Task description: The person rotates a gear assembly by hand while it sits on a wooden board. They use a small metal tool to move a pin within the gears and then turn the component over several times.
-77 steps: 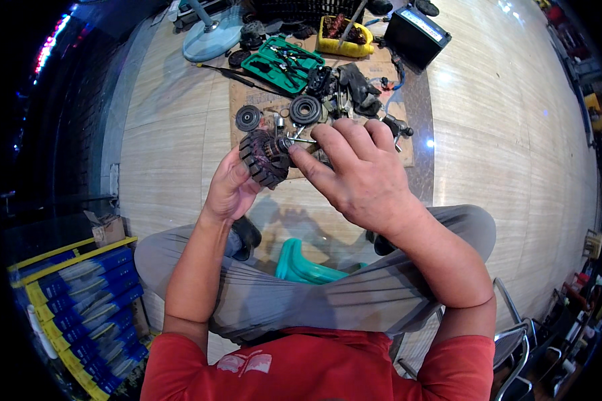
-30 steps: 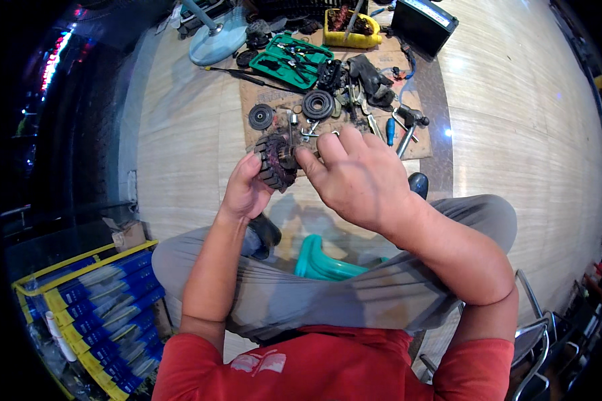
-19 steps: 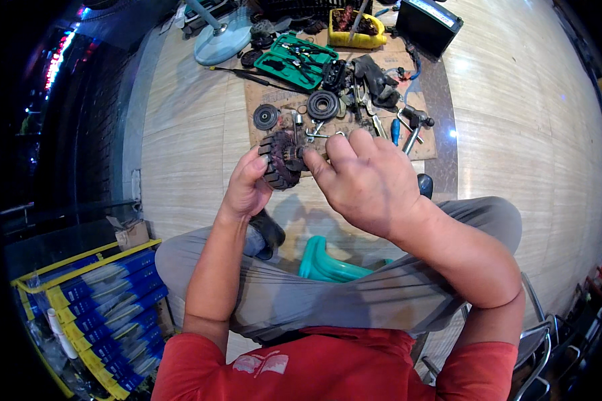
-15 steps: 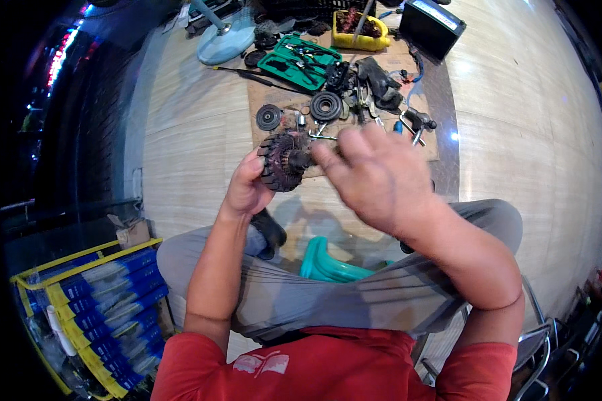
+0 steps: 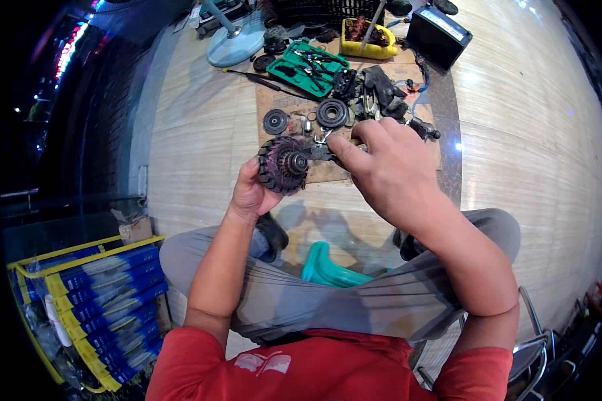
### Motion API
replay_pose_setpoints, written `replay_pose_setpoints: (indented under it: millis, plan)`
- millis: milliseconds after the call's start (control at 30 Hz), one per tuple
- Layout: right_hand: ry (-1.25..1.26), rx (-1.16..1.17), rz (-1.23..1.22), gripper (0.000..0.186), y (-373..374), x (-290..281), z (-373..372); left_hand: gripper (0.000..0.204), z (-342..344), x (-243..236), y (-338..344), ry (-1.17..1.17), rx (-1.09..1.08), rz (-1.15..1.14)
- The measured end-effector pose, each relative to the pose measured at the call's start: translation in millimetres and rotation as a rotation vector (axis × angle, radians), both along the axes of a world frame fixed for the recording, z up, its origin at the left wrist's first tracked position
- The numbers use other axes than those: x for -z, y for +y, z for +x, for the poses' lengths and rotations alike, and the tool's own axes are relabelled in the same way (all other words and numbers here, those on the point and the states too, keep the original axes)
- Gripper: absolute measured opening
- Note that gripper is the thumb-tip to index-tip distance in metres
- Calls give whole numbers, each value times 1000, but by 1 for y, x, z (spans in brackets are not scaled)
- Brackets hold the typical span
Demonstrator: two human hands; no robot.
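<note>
My left hand (image 5: 255, 190) grips a motor rotor (image 5: 282, 167) by its rim. It is dark and round with a toothed edge, reddish windings and a stepped shaft pointing right. My right hand (image 5: 391, 164) is closed, thumb and fingers pinching a dark metal piece (image 5: 321, 153) that stands out toward the rotor. Most of that piece is hidden by the fingers, so its kind cannot be made out. Its end is close to the rotor's shaft; whether they touch is unclear. Beyond the hands, a black pulley (image 5: 332, 113) and a smaller black disc (image 5: 275, 121) lie on cardboard (image 5: 269, 100).
A green tool case (image 5: 308, 68) lies open, with a screwdriver (image 5: 261, 80) beside it. Behind are a yellow tub (image 5: 374, 50) and a black battery (image 5: 438, 39). Black gloves (image 5: 384, 90) lie on the cardboard. A green stool (image 5: 324, 267) stands between my legs; a yellow rack (image 5: 90, 254) is at left.
The stepped shaft has swung to face more upward toward me. My right hand has drawn slightly right, off the shaft, and the dark piece in its fingers now shows.
</note>
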State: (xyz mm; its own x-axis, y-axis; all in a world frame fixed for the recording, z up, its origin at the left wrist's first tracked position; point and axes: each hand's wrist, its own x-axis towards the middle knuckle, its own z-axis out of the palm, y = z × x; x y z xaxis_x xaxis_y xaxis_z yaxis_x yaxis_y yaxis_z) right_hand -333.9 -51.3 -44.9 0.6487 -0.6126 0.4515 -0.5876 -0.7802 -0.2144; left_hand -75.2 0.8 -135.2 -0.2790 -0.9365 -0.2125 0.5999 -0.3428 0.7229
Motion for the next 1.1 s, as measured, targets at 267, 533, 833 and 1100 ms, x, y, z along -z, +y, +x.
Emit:
replay_pose_setpoints:
  millis: [267,533,833,1100]
  plan:
    - [-319,26,359,19,13,24,10,90,-6,-2,-1,-47,-13,-66]
    - [-323,-97,431,17,14,23,20,96,-16,-13,-1,-36,22,-88]
    - [-142,-187,112,13,16,25,30,93,-22,-9,4,-125,51,-64]
    - [-145,-170,108,10,17,28,35,97,-20,-8,4,-200,34,-95]
